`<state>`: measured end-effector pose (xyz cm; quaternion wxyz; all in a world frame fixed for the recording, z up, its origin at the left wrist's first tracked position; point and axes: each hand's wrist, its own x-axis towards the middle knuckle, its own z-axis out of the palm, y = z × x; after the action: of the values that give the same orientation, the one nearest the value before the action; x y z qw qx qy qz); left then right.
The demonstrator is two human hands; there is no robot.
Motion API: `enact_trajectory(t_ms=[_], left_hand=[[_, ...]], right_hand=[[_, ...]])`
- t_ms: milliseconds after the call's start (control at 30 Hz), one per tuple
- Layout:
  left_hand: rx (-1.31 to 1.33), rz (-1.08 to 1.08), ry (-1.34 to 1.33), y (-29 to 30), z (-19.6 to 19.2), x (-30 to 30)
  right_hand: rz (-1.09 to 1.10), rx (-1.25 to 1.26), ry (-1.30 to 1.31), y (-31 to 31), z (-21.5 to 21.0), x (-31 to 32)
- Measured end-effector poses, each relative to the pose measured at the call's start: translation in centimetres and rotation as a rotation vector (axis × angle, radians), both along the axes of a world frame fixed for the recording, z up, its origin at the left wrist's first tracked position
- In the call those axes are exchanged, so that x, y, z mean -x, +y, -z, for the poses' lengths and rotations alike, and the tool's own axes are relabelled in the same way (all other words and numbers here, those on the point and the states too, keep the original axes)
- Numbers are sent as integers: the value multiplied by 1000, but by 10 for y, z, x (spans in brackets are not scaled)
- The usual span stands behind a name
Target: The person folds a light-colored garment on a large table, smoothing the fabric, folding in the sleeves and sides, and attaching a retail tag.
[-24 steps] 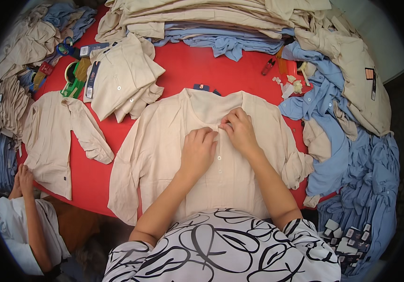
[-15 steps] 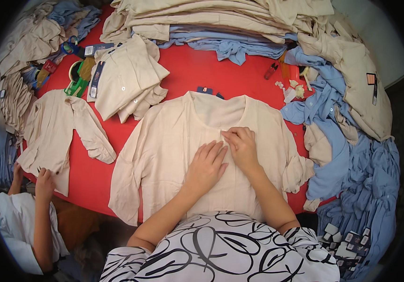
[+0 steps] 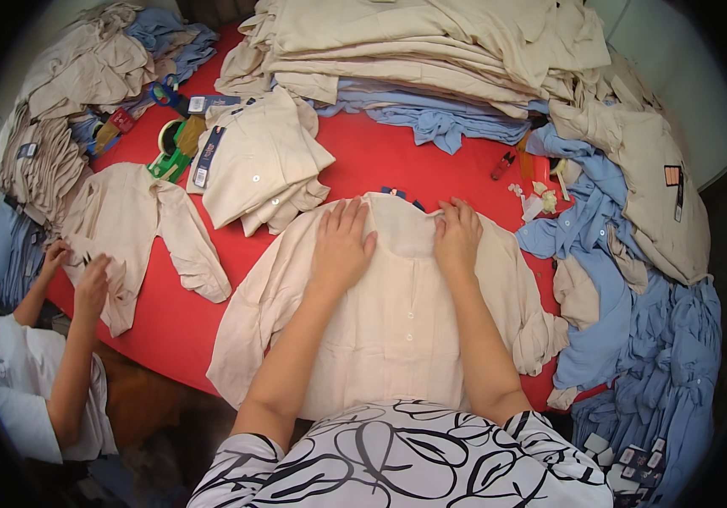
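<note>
A co-worker's hands (image 3: 76,271) handle a small beige shirt (image 3: 131,224) at the red bench (image 3: 380,165) edge. Centre, the left hand (image 3: 342,245) and right hand (image 3: 458,237) press flat, fingers spread wide, on a beige shirt (image 3: 389,322) near its collar. Its hem is hidden below the person's patterned top.

Viewpoint: the head camera is looking down from above the person's own forearms, which are entering from the lower edge.
Facing: it is pointing forward across the red table (image 3: 397,161).
Nearness: it is sitting close over the beige shirt (image 3: 397,330).
Rim: the fisheye is bending edges; corners are staying black.
</note>
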<state>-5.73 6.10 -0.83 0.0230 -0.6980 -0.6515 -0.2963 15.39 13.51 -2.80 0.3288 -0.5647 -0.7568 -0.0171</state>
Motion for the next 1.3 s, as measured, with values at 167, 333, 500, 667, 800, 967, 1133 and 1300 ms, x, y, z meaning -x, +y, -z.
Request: enact_trajectory(t_ms=[167,333,500,667,800,967,1133,1300], left_hand=[[-88,-51,-112,-8,-6,11],[-5,-301,-216,-69,-23,32],[16,-271,-151,-85,3,64],[244,-302,181,-107,14,87],[260,-214,256,-104,-8,111],[67,-559,22,-197,-16,118],[-15,-699,-70,-277,-2,116],[37,-499,-841,-275,-4,175]], right_hand=[[-42,9,65,-4,-10,12],[-220,-15,114,-28,-17,29],[-632,128,40,-73,-15,133],[-531,77,-252,-98,-2,119],[-497,73,-254,-97,-10,118],[-487,52,-313,-164,-32,102],[-620,139,-297,-242,-28,94],[-581,127,-334,-246,-26,97]])
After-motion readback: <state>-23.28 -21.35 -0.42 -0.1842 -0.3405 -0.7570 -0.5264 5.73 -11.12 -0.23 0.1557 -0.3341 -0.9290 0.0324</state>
